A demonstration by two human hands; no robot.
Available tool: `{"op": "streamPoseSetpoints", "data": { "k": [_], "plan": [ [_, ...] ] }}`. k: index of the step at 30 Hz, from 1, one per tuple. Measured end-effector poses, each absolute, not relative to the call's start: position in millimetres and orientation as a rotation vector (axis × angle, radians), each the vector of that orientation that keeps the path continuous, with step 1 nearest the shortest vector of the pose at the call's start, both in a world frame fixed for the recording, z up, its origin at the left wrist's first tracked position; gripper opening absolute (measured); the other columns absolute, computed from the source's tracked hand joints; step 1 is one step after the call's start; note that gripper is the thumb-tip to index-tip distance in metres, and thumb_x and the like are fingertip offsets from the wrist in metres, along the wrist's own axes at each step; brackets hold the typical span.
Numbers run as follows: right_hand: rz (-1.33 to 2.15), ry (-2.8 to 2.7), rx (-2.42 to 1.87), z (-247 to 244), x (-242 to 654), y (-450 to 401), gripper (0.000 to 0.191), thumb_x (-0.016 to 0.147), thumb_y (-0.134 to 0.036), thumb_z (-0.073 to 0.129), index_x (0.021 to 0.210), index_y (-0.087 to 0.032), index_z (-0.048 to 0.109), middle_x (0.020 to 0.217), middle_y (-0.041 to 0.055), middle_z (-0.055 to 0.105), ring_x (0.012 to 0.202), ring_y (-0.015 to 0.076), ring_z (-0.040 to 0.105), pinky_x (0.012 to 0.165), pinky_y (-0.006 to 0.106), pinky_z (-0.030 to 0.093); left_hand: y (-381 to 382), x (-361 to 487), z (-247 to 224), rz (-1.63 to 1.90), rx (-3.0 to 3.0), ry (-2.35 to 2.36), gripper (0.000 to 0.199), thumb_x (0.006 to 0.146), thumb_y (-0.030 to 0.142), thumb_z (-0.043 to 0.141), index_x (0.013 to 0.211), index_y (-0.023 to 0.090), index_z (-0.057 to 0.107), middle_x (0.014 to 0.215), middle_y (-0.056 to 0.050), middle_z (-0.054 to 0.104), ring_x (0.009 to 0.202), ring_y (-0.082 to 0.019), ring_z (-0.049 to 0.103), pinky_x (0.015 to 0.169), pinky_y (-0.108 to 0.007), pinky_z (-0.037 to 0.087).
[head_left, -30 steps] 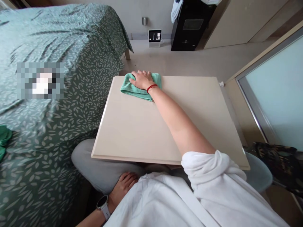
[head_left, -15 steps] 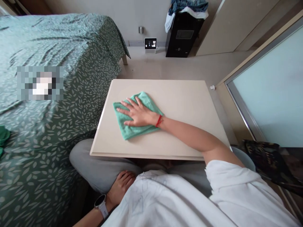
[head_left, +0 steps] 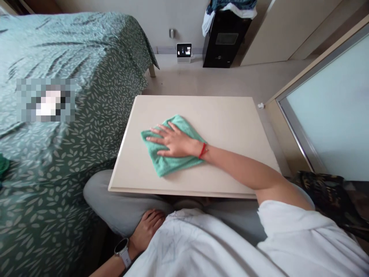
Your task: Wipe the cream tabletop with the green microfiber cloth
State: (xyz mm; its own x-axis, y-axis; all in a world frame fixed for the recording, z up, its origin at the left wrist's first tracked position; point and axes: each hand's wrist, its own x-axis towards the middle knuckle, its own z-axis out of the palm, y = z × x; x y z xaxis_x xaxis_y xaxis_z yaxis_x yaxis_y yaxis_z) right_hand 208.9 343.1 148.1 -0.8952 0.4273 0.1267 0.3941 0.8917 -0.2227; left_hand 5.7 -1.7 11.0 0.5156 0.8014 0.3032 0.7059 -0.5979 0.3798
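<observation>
My right hand (head_left: 175, 142) lies palm down, fingers spread, on a green cloth (head_left: 167, 167). Flat beneath the hand, the cloth rests on the left half of a small cream table (head_left: 230, 127); part of it is hidden by the palm and wrist. A red string bracelet (head_left: 203, 151) circles the right wrist. My left hand (head_left: 147, 229) rests on my left thigh by the shirt hem, holding nothing, its fingers lying flat. On the left wrist is a watch (head_left: 122, 248) with a pale strap.
A bed with a green leaf-patterned sheet (head_left: 95, 111) stands close along the table's left side. Behind the table are a small screen device (head_left: 183, 52) on the floor and a black cabinet (head_left: 226, 42) topped with clothes. A frosted glass panel (head_left: 331, 107) borders the right.
My right hand and the cloth under it have slid a little to the right and toward my body. My left hand stays on the thigh. The view has shifted slightly.
</observation>
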Motion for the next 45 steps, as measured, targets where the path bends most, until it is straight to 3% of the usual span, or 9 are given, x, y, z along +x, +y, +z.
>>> {"op": "streamPoseSetpoints", "data": {
  "k": [6, 11, 14, 17, 21, 27, 34, 38, 45],
  "plan": [
    [0.377, -2.661, -1.226, 156, 187, 461, 0.075, 0.115, -0.053, 0.053, 0.184, -0.022, 0.049, 0.194, 0.0174, 0.034, 0.179, 0.0479, 0.027, 0.141, 0.082, 0.015, -3, 4, 7, 0.666, 2.552, 1.3, 0.042, 0.127, 0.029, 0.029, 0.12, 0.021, 0.07, 0.116, 0.0, 0.083, 0.112, -0.014, 0.075, 0.119, -0.035, 0.042],
    [0.404, -2.503, -1.429, 152, 177, 508, 0.073, 0.115, -0.051, 0.049, 0.178, -0.015, 0.054, 0.182, 0.0248, 0.051, 0.168, 0.0526, 0.045, 0.135, 0.09, 0.019, -3, 3, 6, 0.662, 2.607, 1.298, 0.044, 0.126, 0.024, 0.026, 0.12, 0.021, 0.07, 0.116, 0.001, 0.083, 0.111, -0.014, 0.075, 0.114, -0.035, 0.045],
    [0.421, -2.464, -1.412, 146, 175, 516, 0.077, 0.114, -0.051, 0.05, 0.181, -0.014, 0.049, 0.18, 0.0271, 0.053, 0.165, 0.0548, 0.046, 0.132, 0.093, 0.02, -2, 4, 7, 0.678, 2.582, 1.31, 0.043, 0.127, 0.025, 0.028, 0.12, 0.021, 0.07, 0.116, 0.001, 0.084, 0.111, -0.014, 0.075, 0.114, -0.035, 0.045],
    [0.352, -2.463, -1.344, 148, 176, 505, 0.076, 0.113, -0.042, 0.052, 0.185, -0.016, 0.043, 0.186, 0.0253, 0.044, 0.174, 0.0542, 0.033, 0.132, 0.094, 0.018, -2, 4, 7, 0.688, 2.558, 1.3, 0.044, 0.127, 0.025, 0.028, 0.119, 0.021, 0.071, 0.117, 0.001, 0.084, 0.111, -0.014, 0.075, 0.116, -0.034, 0.044],
    [0.329, -2.565, -1.332, 162, 179, 458, 0.062, 0.117, -0.033, 0.046, 0.176, -0.019, 0.058, 0.192, 0.0203, 0.037, 0.18, 0.0489, 0.024, 0.136, 0.092, 0.012, -3, 4, 6, 0.676, 2.559, 1.287, 0.048, 0.127, 0.027, 0.026, 0.119, 0.02, 0.072, 0.116, 0.0, 0.083, 0.111, -0.015, 0.075, 0.118, -0.035, 0.043],
    [0.407, -2.85, -1.143, 173, 205, 342, 0.084, 0.115, -0.06, 0.063, 0.187, -0.022, 0.042, 0.198, 0.0214, 0.019, 0.182, 0.0549, 0.012, 0.136, 0.094, 0.009, 0, 5, 13, 0.667, 2.597, 1.251, 0.048, 0.127, 0.027, 0.025, 0.121, 0.018, 0.071, 0.115, -0.003, 0.082, 0.113, -0.016, 0.073, 0.118, -0.037, 0.042],
    [0.482, -3.015, -0.635, 169, 250, 226, 0.095, 0.107, -0.071, 0.074, 0.185, -0.026, 0.046, 0.196, 0.019, 0.026, 0.182, 0.0522, 0.016, 0.138, 0.092, 0.012, 3, 4, 13, 0.68, 2.64, 1.222, 0.046, 0.127, 0.027, 0.026, 0.123, 0.017, 0.071, 0.113, -0.003, 0.082, 0.112, -0.018, 0.07, 0.114, -0.037, 0.042],
    [0.504, -3.019, -0.597, 167, 255, 236, 0.093, 0.107, -0.068, 0.074, 0.186, -0.029, 0.043, 0.195, 0.0153, 0.031, 0.182, 0.0493, 0.019, 0.139, 0.091, 0.012, 0, 4, 9, 0.674, 2.615, 1.237, 0.048, 0.127, 0.025, 0.026, 0.122, 0.017, 0.072, 0.115, -0.003, 0.082, 0.113, -0.018, 0.07, 0.116, -0.037, 0.041],
    [0.391, -2.763, -1.298, 167, 243, 372, 0.091, 0.114, -0.065, 0.059, 0.184, -0.01, 0.043, 0.196, 0.0228, 0.025, 0.182, 0.0513, 0.015, 0.14, 0.088, 0.012, -2, 3, 13, 0.642, 2.561, 1.252, 0.048, 0.127, 0.029, 0.026, 0.122, 0.018, 0.072, 0.118, -0.003, 0.082, 0.116, -0.017, 0.073, 0.12, -0.037, 0.041]
  ]
}}
